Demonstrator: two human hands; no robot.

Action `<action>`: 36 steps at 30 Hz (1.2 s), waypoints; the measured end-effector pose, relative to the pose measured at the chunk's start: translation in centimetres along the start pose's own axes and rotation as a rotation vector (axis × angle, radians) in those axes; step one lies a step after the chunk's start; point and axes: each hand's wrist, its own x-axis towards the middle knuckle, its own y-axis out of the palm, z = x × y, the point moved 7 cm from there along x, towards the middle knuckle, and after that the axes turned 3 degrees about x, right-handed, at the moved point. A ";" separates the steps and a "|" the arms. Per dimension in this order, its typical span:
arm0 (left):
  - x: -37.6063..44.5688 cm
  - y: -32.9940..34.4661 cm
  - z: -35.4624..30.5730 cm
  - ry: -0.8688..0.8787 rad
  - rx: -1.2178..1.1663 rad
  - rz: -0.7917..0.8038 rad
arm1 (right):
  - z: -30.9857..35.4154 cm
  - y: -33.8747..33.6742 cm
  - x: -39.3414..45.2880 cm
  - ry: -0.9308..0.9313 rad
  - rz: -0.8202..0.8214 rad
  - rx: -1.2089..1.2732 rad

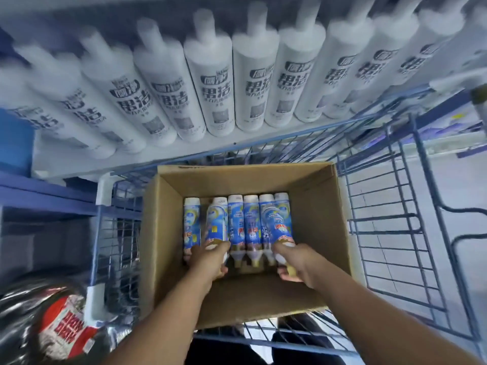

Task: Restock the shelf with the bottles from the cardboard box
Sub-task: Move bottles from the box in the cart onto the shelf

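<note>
Bottles point(250, 227) lying along the cardboard box's point(316, 206) floor are gripped, one by the left hand point(210, 262), one by the right hand point(295, 262), and are best lifted straight, clear of neighbours.

A blue wire-mesh shopping cart point(390, 212) stands against the shelving. At lower left lies a shiny black plastic package point(34, 325) with a red and white printed label point(67, 327). A pale tiled floor point(453, 196) shows at right.
</note>
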 end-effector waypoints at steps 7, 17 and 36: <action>-9.1 -0.7 -3.0 0.222 0.119 0.016 | 0.8 -0.7 -9.2 -0.290 0.015 -0.053; -23.9 -1.7 -7.5 0.553 -0.045 -0.095 | 5.1 -5.1 -22.5 -0.751 0.039 -0.108; -42.5 -10.2 -21.0 1.013 -0.170 0.059 | 14.5 -4.9 -42.0 -1.128 0.062 0.146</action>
